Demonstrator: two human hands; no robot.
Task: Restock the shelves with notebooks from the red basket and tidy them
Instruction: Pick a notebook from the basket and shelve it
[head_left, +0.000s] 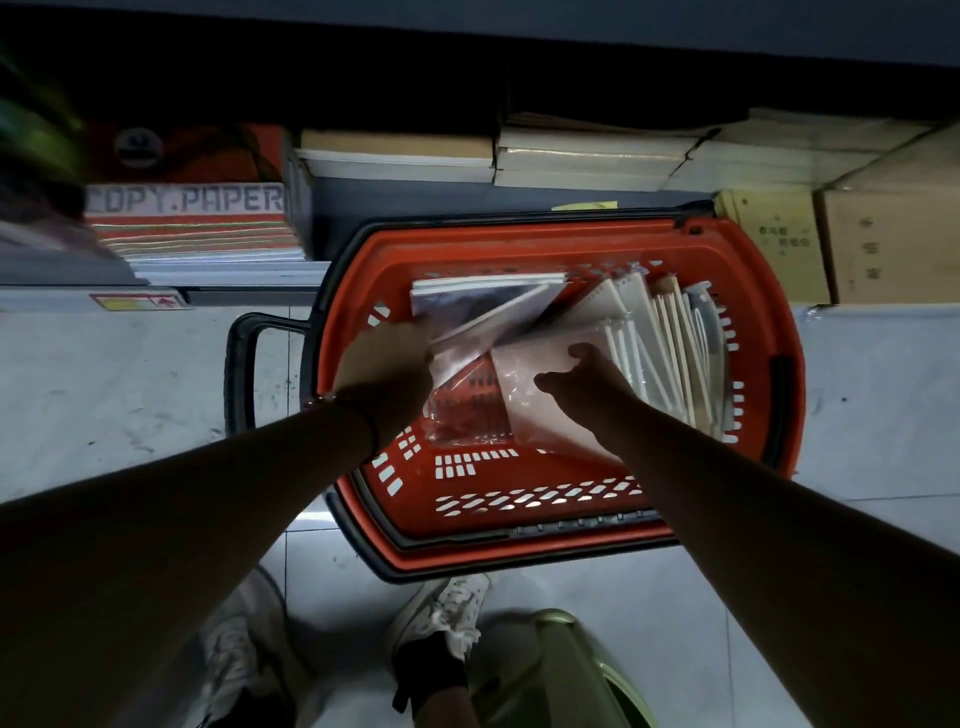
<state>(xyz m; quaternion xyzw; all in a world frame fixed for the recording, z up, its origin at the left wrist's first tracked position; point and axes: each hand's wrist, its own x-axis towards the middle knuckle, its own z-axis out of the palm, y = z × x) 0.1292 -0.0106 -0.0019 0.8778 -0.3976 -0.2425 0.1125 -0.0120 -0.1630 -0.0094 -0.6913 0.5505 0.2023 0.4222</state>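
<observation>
Red basket (561, 519) sits on the floor below the shelf (467, 200). Left hand (382, 371) and right hand (589, 384) each grip wrapped notebooks (535, 395), apparently gathering a batch for lifting.

Plastic-wrapped pale notebooks (561, 384) leaning askew inside red slotted basket (519, 244) on floor.
</observation>
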